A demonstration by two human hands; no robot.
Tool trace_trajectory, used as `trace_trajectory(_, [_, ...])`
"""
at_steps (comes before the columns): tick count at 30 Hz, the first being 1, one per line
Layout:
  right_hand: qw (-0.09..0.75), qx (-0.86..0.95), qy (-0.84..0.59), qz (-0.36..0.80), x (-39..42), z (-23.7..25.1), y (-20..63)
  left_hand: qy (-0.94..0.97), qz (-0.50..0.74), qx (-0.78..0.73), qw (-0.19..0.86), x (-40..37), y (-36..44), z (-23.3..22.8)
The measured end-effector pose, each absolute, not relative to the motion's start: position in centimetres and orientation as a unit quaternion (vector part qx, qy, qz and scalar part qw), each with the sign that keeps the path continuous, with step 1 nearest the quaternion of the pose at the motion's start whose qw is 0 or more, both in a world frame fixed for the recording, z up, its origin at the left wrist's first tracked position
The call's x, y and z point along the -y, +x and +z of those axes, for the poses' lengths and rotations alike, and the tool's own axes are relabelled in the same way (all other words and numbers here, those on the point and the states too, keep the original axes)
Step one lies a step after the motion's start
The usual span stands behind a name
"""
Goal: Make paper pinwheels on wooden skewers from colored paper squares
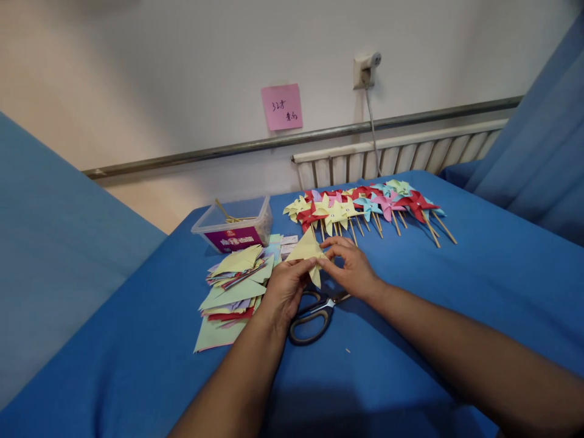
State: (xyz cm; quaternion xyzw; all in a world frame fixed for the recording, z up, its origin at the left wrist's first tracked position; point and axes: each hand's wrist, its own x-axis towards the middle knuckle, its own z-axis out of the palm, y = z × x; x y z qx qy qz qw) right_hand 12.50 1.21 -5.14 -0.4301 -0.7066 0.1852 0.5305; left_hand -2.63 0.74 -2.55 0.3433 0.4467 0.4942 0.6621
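A folded piece of pale yellow paper (306, 250), triangular with a tail hanging down, was held just above the blue-covered worktop (456, 286) between the two hands. The left hand (285, 289) pinched its lower left edge with thumb and fingertips closed on the paper; the right hand (351, 267) closed its fingertips on the right edge, so the paper lay directly between them, with both about equally near. Its long axis ran roughly from the upper point, away from the person, down to the tail near the left thumb.

Just below the hands, partly hidden by the wrists, lay a pair of scissors with black-and-grey handles (314, 316), the handle loops toward the person. To the left of the left hand was a loose heap of cut coloured paper triangles (232, 292), mostly pale green and yellow with some red and purple showing underneath. Beyond that heap stood a clear plastic tub with a purple label (235, 226), open at the top, holding a few thin wooden sticks (225, 214); what else it held could not be told. Past the hands, toward the wall, a row of finished paper pinwheels on wooden sticks (369, 207) in yellow, red, pink, blue and green lay flat, sticks pointing toward the person. A pink sticky note (281, 107) hung on the wall above.
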Motion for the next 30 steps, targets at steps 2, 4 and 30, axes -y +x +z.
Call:
trace_trajectory(2, [0.537,0.7,-0.43,0.191,-1.2,-5.2,12.4,0.347,0.494,-0.445,0.661,-0.7,-2.6,-2.5])
trace_trajectory(4, [0.538,0.697,-0.428,0.204,-1.2,-5.3,12.3,0.351,0.493,-0.455,0.654,-0.7,-2.6,-2.6])
trace_trajectory(30, [0.593,0.634,-0.433,0.243,-0.6,-4.6,12.4,0.323,0.49,-0.419,0.693,-0.6,-2.6,-2.2])
